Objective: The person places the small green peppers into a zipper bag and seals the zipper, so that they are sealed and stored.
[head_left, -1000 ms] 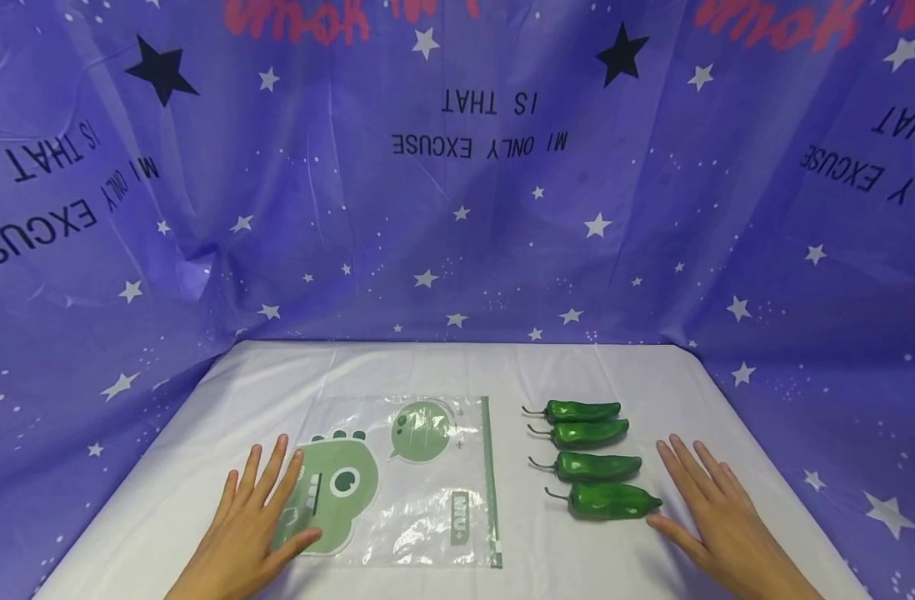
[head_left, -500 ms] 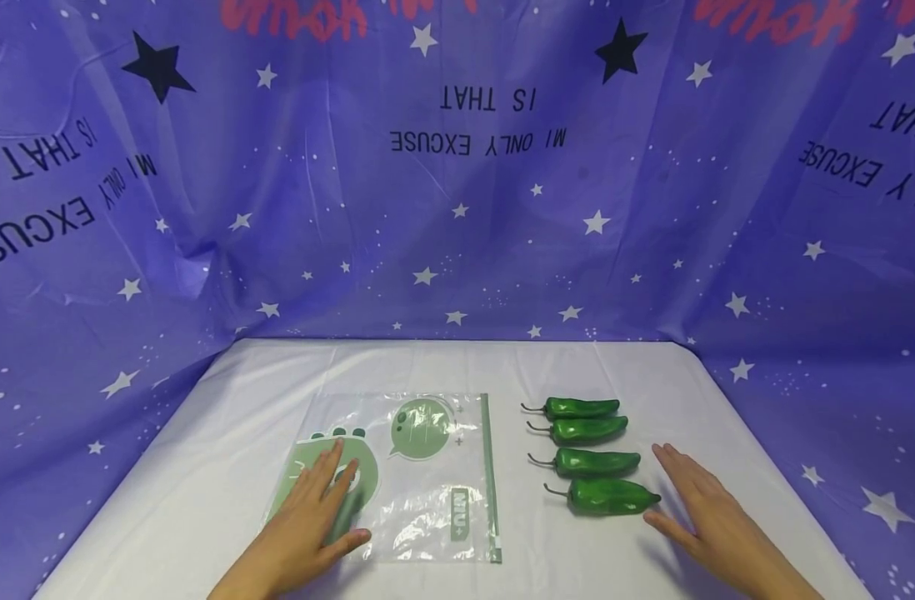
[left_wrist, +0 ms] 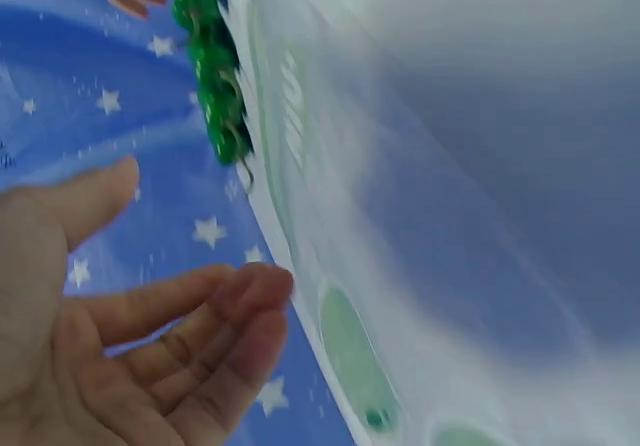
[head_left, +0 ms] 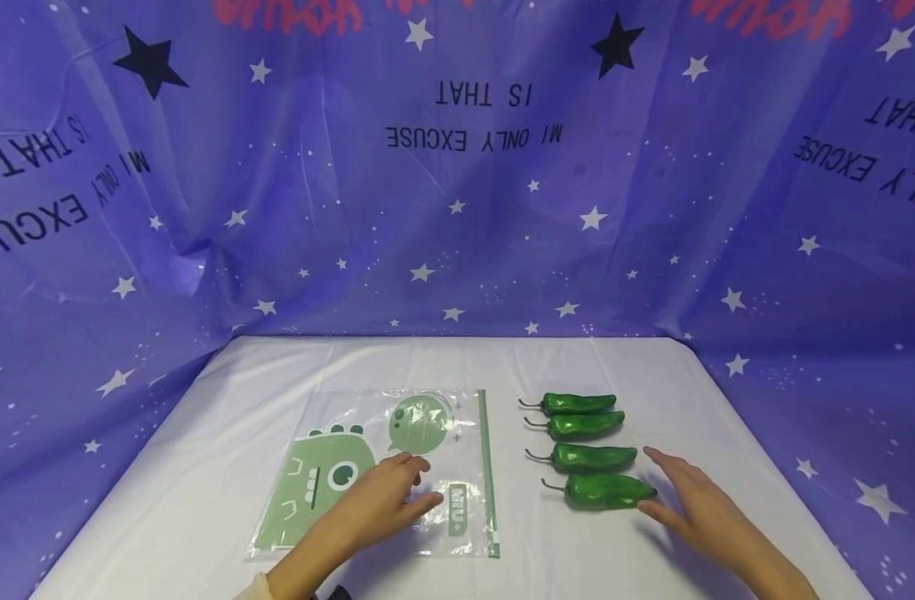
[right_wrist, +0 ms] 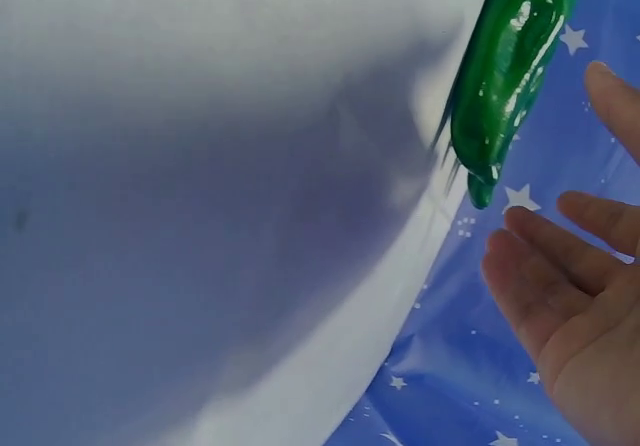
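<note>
A clear zip bag [head_left: 427, 537] with green dinosaur prints lies flat on the white table, its green zip strip [head_left: 488, 467] on the right side. Over the middle of the bag hovers my left hand [head_left: 386, 500], fingers loosely bent and holding nothing; the left wrist view shows a gap between its fingertips and the bag. Several green peppers [head_left: 594, 457] lie in a column right of the bag, stems pointing left. Beside the tip of the nearest pepper [head_left: 607, 492] is my right hand [head_left: 697, 508], with relaxed fingers and nothing in them. Whether its thumb touches that pepper, I cannot tell.
A white cloth covers the table [head_left: 397, 362]. Purple curtains [head_left: 457, 250] with stars and lettering rise behind it and along both sides.
My left hand has moved right, from the bag's left part to over its middle, and its fingers have bent more. The right hand has shifted slightly left. Bag and peppers stay put.
</note>
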Action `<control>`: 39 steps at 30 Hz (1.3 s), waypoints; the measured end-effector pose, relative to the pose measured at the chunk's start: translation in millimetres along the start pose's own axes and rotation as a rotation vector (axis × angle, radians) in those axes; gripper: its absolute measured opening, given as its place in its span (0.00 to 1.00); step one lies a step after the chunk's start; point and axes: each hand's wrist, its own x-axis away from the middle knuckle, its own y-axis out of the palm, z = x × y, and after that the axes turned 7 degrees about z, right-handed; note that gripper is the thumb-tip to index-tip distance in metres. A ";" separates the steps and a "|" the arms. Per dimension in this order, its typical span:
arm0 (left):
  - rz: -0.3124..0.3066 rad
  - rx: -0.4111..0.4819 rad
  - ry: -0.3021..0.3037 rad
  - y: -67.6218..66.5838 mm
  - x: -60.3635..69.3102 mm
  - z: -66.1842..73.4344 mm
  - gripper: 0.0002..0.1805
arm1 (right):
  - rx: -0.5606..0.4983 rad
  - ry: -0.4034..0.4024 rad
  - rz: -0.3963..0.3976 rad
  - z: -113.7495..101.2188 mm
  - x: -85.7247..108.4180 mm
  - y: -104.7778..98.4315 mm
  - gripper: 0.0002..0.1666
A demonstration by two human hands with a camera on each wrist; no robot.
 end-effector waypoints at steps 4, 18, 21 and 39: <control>0.034 0.115 -0.028 13.1 -16.8 7.4 0.16 | -0.018 -0.017 -0.003 3.0 -2.7 3.9 0.41; -0.059 0.139 -0.173 71.0 -39.6 34.3 0.20 | -0.164 -0.024 0.001 15.4 -5.3 24.3 0.25; -0.082 0.112 -0.224 76.2 -41.1 38.0 0.23 | -0.169 -0.018 -0.005 14.5 -5.2 25.1 0.22; -0.045 0.182 -0.214 72.8 -31.9 41.4 0.14 | -0.119 0.051 0.002 9.1 -3.4 20.6 0.17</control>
